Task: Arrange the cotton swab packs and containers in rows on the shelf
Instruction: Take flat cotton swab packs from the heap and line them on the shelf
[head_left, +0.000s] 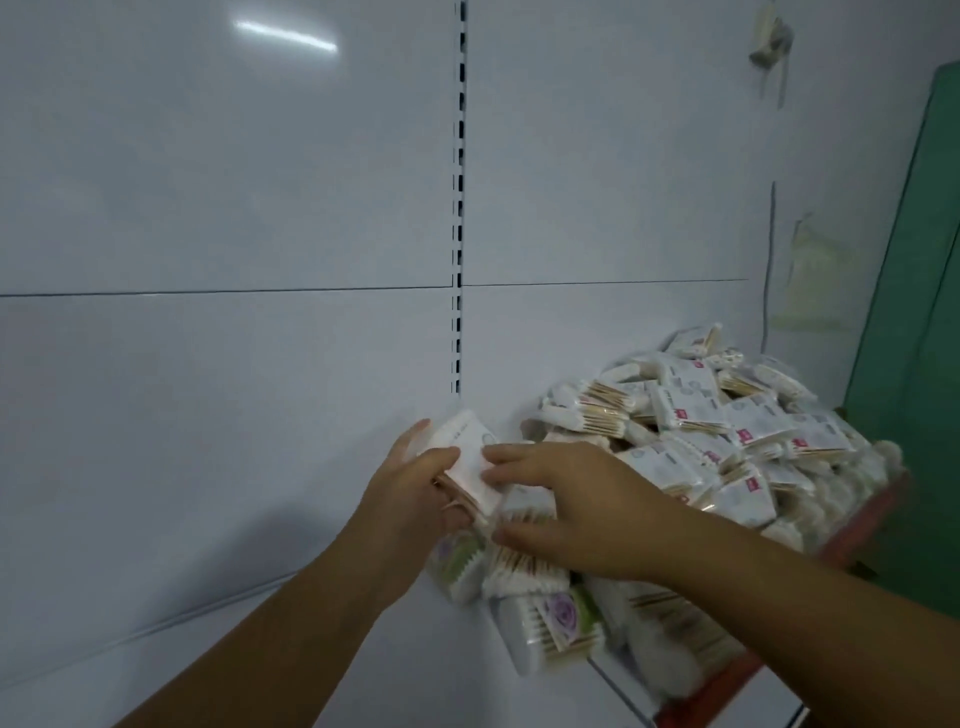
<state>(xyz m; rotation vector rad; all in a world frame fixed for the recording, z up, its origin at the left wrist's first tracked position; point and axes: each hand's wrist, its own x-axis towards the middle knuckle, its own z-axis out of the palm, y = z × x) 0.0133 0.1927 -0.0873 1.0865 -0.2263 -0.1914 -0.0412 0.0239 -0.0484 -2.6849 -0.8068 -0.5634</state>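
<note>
Centre frame, the left hand (415, 486) curls round a flat white plastic pack of wooden cotton swabs (467, 449); the right hand (566, 514), fingers spread, touches it. Just below lie clear round containers with purple flower labels (550, 623). To the right is a heap of similar packs (727, 431) on the white metal shelf (415, 675).

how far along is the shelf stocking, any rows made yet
Nothing looks done: no row shows. The cotton swab packs lie in a loose pile on the shelf, the containers tipped on their sides. In hand: the left hand grips a small stack of packs, the right hand touching it. Nearly all remains.
</note>
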